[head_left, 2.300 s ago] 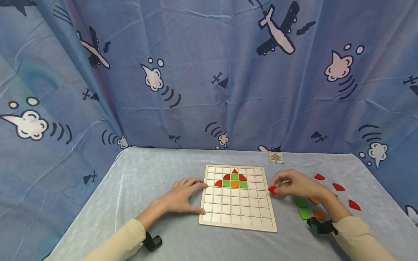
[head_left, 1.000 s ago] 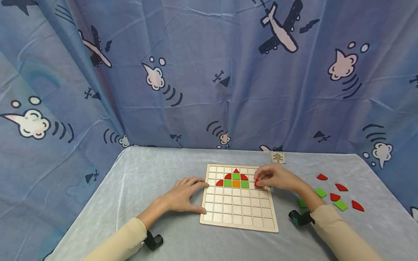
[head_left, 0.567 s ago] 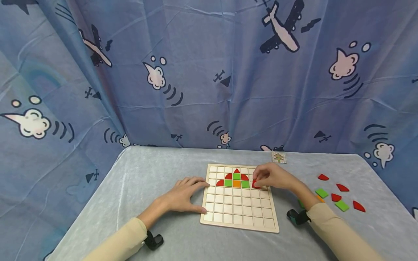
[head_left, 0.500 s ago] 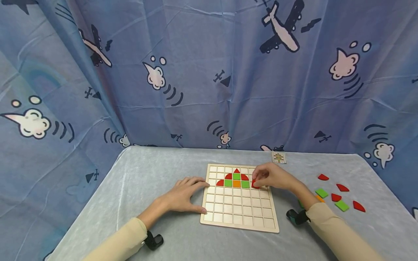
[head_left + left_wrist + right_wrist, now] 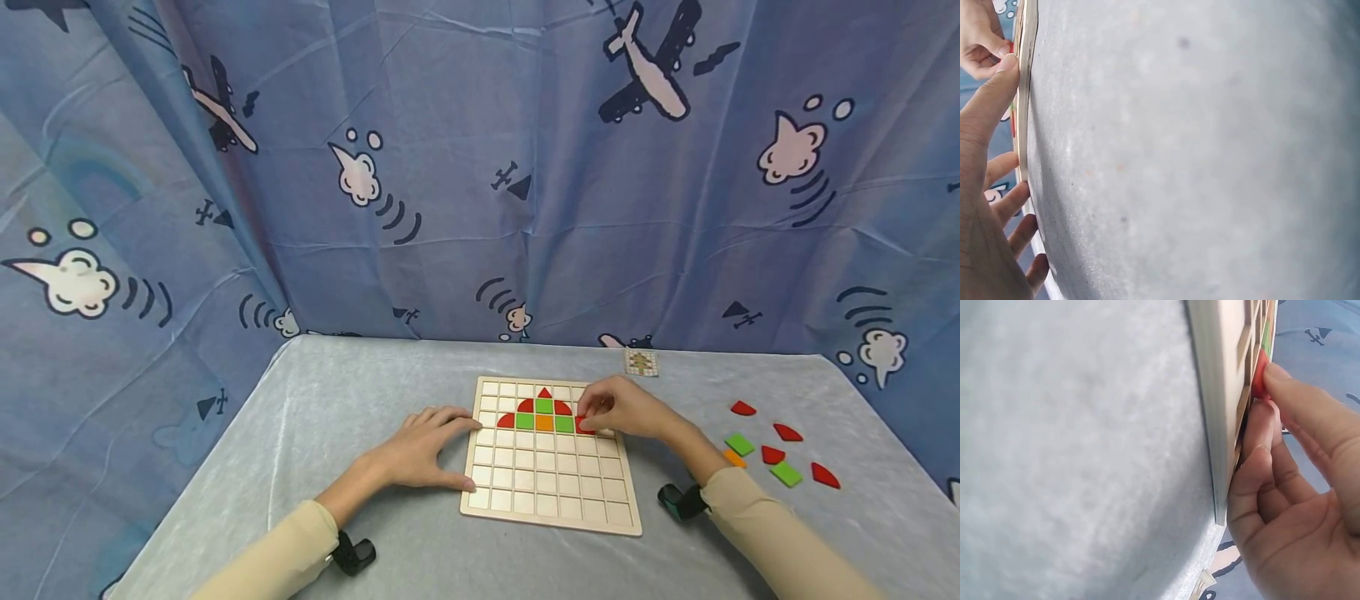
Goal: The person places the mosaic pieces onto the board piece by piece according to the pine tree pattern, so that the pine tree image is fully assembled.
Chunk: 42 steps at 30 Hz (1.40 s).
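A wooden grid board [image 5: 525, 482] lies on the table, with red, green and orange tiles set in its upper cells as a stepped triangle. My right hand [image 5: 626, 408] pinches a red tile [image 5: 583, 426] between thumb and fingers, over the cell just right of the row's right green tile [image 5: 563, 424]. In the right wrist view that red tile [image 5: 1260, 375] sits under the thumb, at the grid; its full outline is hidden. My left hand [image 5: 416, 450] has its fingers spread, thumb and fingertips touching the board's left edge.
Loose tiles lie right of the board: red rounded ones [image 5: 825, 476], green squares [image 5: 786, 474] and a partly hidden orange one [image 5: 734, 458] by my right forearm. A small patterned card [image 5: 641, 362] lies at the table's back edge. A blue printed curtain [image 5: 450, 167] hangs behind.
My right hand has carried the red tile leftward from beside the board onto it, then slid it slightly further left to the green tile. The left hand has stayed at the board's edge.
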Available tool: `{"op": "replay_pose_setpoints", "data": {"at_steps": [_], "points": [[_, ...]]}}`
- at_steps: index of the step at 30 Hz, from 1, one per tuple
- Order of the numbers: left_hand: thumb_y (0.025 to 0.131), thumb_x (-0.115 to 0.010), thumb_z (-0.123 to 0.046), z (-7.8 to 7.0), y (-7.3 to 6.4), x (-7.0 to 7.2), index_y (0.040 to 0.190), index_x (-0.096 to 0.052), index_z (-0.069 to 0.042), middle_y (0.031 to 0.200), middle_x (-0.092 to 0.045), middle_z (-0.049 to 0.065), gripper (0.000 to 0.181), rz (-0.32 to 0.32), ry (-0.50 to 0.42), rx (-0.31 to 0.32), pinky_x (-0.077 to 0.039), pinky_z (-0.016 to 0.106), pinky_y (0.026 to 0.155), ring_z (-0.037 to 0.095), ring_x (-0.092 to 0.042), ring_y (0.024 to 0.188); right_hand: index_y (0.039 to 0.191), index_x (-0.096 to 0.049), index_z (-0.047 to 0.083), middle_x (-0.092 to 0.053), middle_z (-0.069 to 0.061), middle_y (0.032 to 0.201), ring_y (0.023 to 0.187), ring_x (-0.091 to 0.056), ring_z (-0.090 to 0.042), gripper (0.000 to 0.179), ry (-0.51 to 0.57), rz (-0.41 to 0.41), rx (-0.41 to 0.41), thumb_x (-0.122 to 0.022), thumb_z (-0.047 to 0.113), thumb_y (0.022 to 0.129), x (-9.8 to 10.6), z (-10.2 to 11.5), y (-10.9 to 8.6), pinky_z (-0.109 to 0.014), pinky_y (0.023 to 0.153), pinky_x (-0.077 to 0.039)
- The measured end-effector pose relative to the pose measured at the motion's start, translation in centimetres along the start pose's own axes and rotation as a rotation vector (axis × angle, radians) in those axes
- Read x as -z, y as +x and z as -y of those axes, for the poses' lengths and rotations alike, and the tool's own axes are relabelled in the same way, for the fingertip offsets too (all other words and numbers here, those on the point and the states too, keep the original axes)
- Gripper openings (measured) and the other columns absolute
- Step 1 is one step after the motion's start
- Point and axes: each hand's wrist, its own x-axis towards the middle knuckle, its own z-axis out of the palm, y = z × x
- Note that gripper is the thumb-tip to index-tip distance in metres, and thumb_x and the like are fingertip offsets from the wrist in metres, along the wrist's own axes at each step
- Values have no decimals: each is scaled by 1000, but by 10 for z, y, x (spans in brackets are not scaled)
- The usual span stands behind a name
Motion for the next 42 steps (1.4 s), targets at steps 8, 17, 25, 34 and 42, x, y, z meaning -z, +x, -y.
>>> {"op": "replay_pose_setpoints", "data": {"at_steps": [8, 17, 25, 34, 42], "points": [[76, -65, -76, -2, 0, 1, 147, -41, -36, 154, -39, -8, 86, 0, -1, -5, -33, 50, 109, 21, -37, 142, 86, -72, 7, -69, -7, 77, 66, -60, -9, 6, -31, 9, -2, -77, 10, 84, 0, 2, -1, -24, 62, -51], [76, -65, -75, -3, 2, 2, 147, -42, -35, 153, -40, -8, 85, 1, 2, -9, -33, 51, 110, 21, -37, 141, 87, -71, 6, -69, -7, 78, 67, -59, -7, 8, -26, 23, 8, -77, 10, 85, 1, 3, -3, -23, 62, -50], [75, -66, -75, -3, 1, 2, 147, -42, -34, 153, -40, -7, 86, 1, 1, -14, -33, 52, 109, 21, -37, 141, 94, -70, 4, -70, -8, 86, 72, -59, -9, 14, 7, 6, -12, -76, 14, 86, 9, -1, -13, -24, 65, -51], [76, -66, -74, -3, 0, 2, 148, -41, -35, 154, -39, -7, 86, 7, -5, -5, -32, 51, 110, 21, -36, 142, 97, -70, 4, -70, -8, 88, 71, -60, -7, 16, -13, -18, 14, -75, 16, 88, 23, -8, -33, -24, 64, -52], [76, -66, -76, -3, 0, 1, 147, -41, -36, 154, -38, -8, 86, 3, 2, -4, -33, 51, 110, 20, -36, 142, 102, -69, 3, -70, -8, 91, 73, -60, -7, 21, 14, -24, -29, -72, 19, 90, 37, -16, -58, -24, 65, -51]]}}
